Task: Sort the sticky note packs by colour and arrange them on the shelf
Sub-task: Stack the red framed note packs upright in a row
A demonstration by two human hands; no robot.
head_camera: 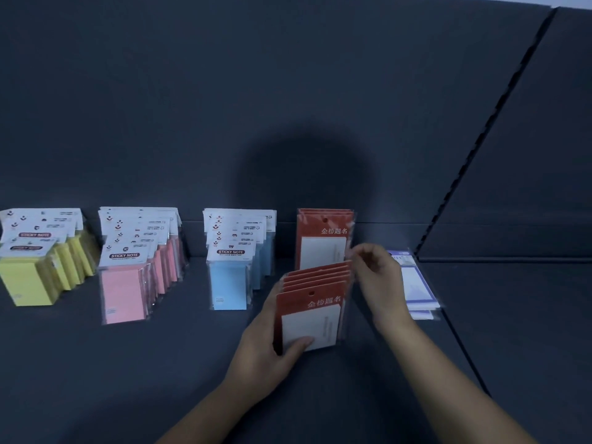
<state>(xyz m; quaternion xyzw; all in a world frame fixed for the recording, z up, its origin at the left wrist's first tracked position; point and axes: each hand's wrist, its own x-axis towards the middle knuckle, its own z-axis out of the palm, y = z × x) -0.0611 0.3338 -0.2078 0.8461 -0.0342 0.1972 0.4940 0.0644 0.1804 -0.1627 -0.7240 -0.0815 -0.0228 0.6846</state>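
Rows of sticky note packs stand on the dark shelf [160, 363]: yellow packs [35, 277] at far left, pink packs [128, 290], then blue packs [229, 283]. Behind my hands a few red packs [323, 238] lean against the back wall. My left hand [266, 350] grips a fanned bunch of red packs [312, 318], thumb across the front one. My right hand [379, 283] pinches the top right edge of that bunch. Purple packs [416, 283] lie flat on the shelf behind my right hand, partly hidden by it.
The dark back wall [288, 107] rises behind the rows. A slotted upright rail [480, 149] runs diagonally at the right, with another shelf section [519, 315] beyond it. Dark shelf surface shows in front of the rows.
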